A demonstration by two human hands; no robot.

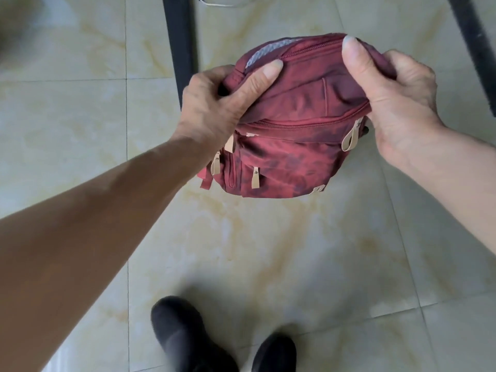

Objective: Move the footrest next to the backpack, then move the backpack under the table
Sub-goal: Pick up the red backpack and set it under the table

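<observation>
A dark red backpack (290,135) with beige zipper pulls hangs above the tiled floor, seen from its top. My left hand (214,106) grips its top left side, thumb pressed on the fabric. On the top right side my right hand (394,95) pinches the fabric near the zipper. The bag sits between two black table legs, one to its left (181,44) and one to its right (475,47). No footrest shows in the head view.
Cream marble-patterned floor tiles (268,251) fill the view. My two dark shoes (188,336) stand at the bottom centre. A white cable (220,2) lies on the floor at the top, beyond the left table leg.
</observation>
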